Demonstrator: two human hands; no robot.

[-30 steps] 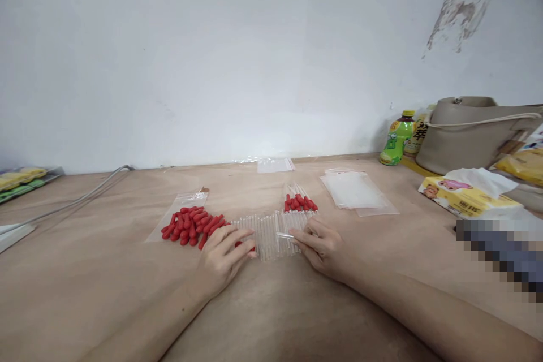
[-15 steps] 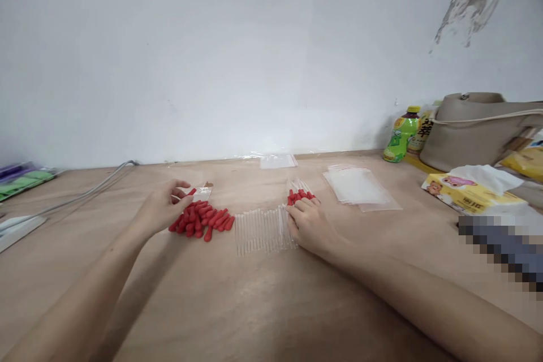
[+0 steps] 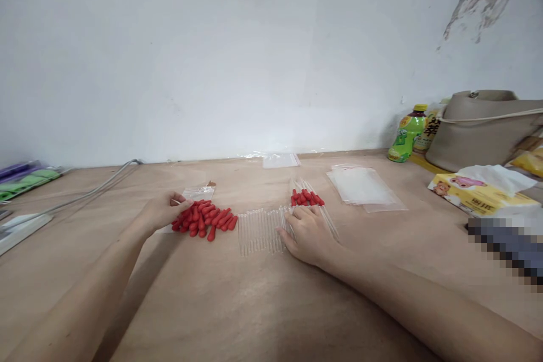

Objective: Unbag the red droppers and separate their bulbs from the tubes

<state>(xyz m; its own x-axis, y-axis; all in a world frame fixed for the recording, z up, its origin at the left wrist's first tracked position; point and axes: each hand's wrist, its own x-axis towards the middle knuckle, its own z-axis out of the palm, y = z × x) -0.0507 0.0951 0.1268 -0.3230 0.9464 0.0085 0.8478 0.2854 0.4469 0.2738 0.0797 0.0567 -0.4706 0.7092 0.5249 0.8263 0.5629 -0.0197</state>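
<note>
My left hand is at the left edge of a heap of red rubber dropper bulbs. Its thumb and fingertips are drawn together there, and what lies between them is hidden. A row of clear dropper tubes lies side by side to the right of the heap. Over the right end of that row rests my right hand, palm down with its fingers spread on the tubes and nothing gripped. Just beyond its fingertips lie several droppers with red bulbs fitted, their clear tubes pointing away from me.
Clear plastic bags are stacked to the right, and another bag lies by the wall. Farther right are a green drink bottle, a beige handbag and a yellow tissue pack. A grey cable runs along the left.
My left hand has lowered to the heap, and the red bulb seen at its fingertips no longer shows. My right hand has drawn nearer to me, its fingers spreading over the tubes.
</note>
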